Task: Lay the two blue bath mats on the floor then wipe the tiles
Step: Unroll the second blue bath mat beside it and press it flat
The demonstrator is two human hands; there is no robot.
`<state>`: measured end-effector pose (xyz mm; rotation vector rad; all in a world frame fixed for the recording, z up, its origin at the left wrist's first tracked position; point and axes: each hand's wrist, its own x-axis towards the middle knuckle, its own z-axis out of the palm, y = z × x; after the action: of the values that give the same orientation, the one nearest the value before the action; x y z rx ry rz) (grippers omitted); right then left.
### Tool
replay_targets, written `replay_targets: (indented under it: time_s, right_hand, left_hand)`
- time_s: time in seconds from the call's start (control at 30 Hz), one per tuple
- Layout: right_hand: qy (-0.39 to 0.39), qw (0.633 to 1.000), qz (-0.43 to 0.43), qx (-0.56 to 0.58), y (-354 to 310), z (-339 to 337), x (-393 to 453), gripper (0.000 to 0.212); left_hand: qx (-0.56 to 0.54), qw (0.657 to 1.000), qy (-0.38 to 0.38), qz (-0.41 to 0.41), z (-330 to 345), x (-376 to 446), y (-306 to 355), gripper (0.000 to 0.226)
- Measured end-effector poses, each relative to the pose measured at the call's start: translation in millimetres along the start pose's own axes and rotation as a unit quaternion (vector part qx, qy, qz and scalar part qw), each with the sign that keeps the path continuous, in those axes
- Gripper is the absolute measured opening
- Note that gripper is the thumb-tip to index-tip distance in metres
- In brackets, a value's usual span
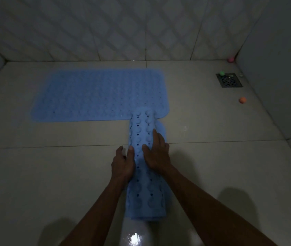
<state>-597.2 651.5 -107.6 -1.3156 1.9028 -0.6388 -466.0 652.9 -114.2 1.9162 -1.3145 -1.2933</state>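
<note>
One blue bumpy rubber bath mat (pixel 98 95) lies flat near the floor's far edge by the wall. The second blue mat, rolled up (pixel 145 174), sits mid-floor, its far end overlapping the flat one's near right corner. Left hand (pixel 122 166) cups the roll's side, fingers curled; right hand (pixel 156 155) presses on top, fingers spread.
</note>
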Motion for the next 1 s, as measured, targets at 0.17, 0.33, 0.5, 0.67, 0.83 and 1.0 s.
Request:
replay_targets:
  time_s: [0.17,0.33,0.5,0.67,0.83,1.0]
  right_hand:
    - [-0.018,0.998,0.040,0.035,-13.8,17.1,-5.8,0.081]
    - [0.008,0.998,0.039,0.048,-13.4,17.2,-2.4,0.082]
    - [0.019,0.998,0.051,0.034,-2.4,10.7,2.0,0.081]
    - [0.016,0.998,0.053,0.008,2.1,4.2,7.2,0.077]
    - [0.030,0.999,0.042,0.004,-4.1,2.9,6.4,0.056]
    - [0.031,0.999,0.027,0.007,10.5,28.0,18.9,0.073]
  left_hand:
    - [0.007,0.997,-0.070,0.030,-10.9,5.6,-12.5,0.080]
    - [0.004,0.995,-0.087,0.040,-4.5,7.3,-13.5,0.060]
    - [-0.011,0.995,-0.092,0.040,11.3,10.8,-11.7,0.055]
    - [-0.054,0.993,-0.107,0.018,21.0,4.3,-4.6,0.057]
    - [-0.043,0.998,-0.039,0.014,14.4,4.5,-9.3,0.046]
    - [-0.050,0.998,-0.026,-0.014,-15.6,16.2,-20.8,0.051]
